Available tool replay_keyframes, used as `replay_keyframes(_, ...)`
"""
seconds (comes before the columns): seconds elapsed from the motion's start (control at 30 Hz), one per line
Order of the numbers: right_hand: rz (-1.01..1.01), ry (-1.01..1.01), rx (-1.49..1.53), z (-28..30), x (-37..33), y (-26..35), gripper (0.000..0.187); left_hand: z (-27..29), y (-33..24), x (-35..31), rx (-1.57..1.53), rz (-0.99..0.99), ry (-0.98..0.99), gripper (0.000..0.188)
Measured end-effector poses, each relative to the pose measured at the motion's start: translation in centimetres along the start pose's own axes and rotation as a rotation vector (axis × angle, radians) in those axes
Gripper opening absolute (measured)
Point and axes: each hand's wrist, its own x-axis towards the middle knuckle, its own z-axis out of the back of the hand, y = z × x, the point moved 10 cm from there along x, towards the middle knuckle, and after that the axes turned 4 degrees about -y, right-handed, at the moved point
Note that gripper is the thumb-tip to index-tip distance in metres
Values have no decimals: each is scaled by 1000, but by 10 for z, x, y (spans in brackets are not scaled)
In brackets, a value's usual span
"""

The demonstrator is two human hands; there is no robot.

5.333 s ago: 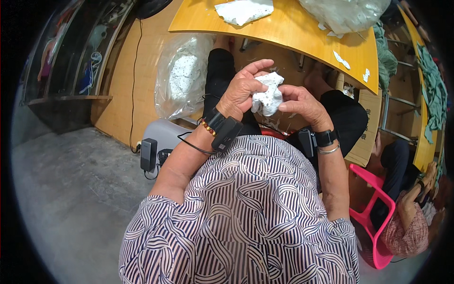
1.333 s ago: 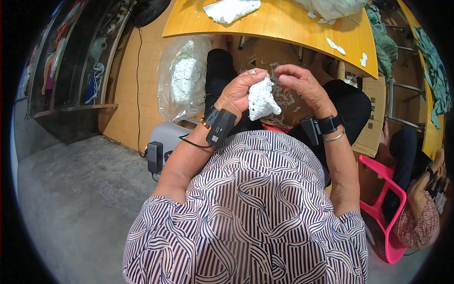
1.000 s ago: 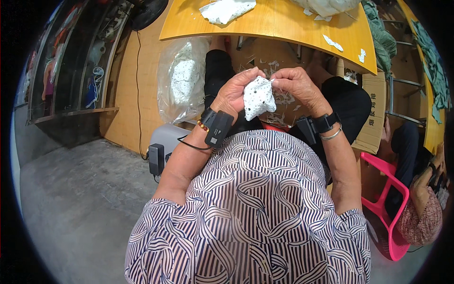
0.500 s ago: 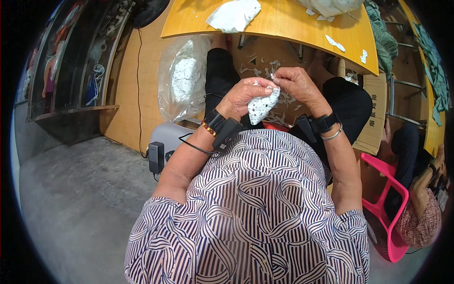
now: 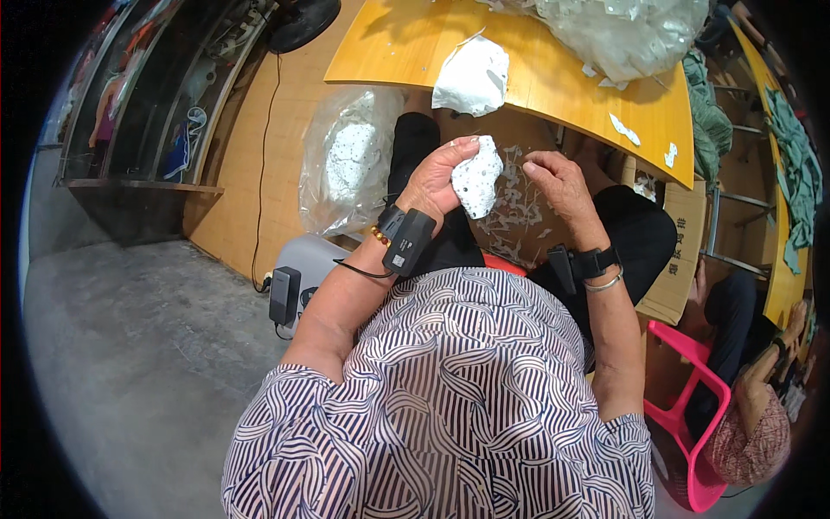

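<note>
A small white cloth piece with dark dots [image 5: 479,183] hangs from my left hand [image 5: 438,180], its top pinched between thumb and fingers. To its right, apart from the cloth, my right hand [image 5: 564,192] is raised with thumb and fingertips drawn together. Whether anything is between those fingertips is too small to make out. Ahead of my hands, a larger white cloth piece [image 5: 472,76] lies over the near edge of the yellow table [image 5: 380,52].
A clear plastic bag [image 5: 350,160] of dotted white pieces stands left of my legs. Another plastic bag [image 5: 627,35] and small scraps [image 5: 624,130] lie on the table. Cut scraps [image 5: 519,203] litter the ground below. A cardboard box [image 5: 670,251], pink chair [image 5: 713,406] and co-worker [image 5: 752,432] are right.
My right hand has come away from the cloth piece and moved right. The left hand keeps its hold, and the piece now shows wider. The view has shifted slightly.
</note>
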Motion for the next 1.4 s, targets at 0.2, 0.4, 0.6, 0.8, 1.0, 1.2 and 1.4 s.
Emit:
replay_keyframes(0.2,296,-200,-105,23,19,88,16,-4,-12,-3,-42,-48,-7,22)
replay_keyframes(0.4,619,-99,-570,-16,49,134,39,16,-33,-17,-119,-124,-67,24)
replay_keyframes(0.6,458,-52,-748,-14,107,99,40,7,-73,-22,-214,-201,25,24)
replay_keyframes(0.8,479,-357,-698,48,111,113,38,8,-79,-23,-300,-287,-84,24)
replay_keyframes(1.0,-109,230,461,-24,23,77,31,-17,-71,-25,-280,-274,68,27)
replay_keyframes(1.2,-380,221,1083,-53,7,70,23,-34,-33,-19,-152,-164,145,36)
replay_keyframes(1.4,-270,118,1150,-21,16,61,18,-25,-29,-26,-29,-222,27,35)
